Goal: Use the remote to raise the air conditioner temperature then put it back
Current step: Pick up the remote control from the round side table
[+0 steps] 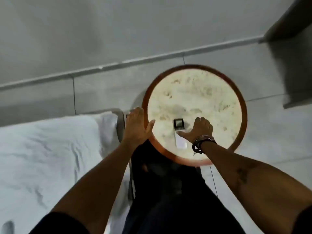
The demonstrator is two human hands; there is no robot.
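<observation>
A slim white remote (179,132) with a dark screen at its far end lies flat on the round side table (239,98), near the table's front edge. My right hand (200,130) is spread over the table just right of the remote, its thumb lying across the remote's middle. Whether the fingers grip the remote is unclear; they look apart. My left hand (136,125) rests open on the table's left rim, fingers together and thumb out, holding nothing. Dark bracelets sit on my right wrist. The air conditioner is out of view.
A bed with white sheets (50,149) lies to the left, its corner close to the table. Grey tiled floor (270,141) surrounds the table, and a wall with a skirting board (118,65) runs behind. Dark furniture (295,65) stands at the far right. My dark trousers (168,191) fill the bottom centre.
</observation>
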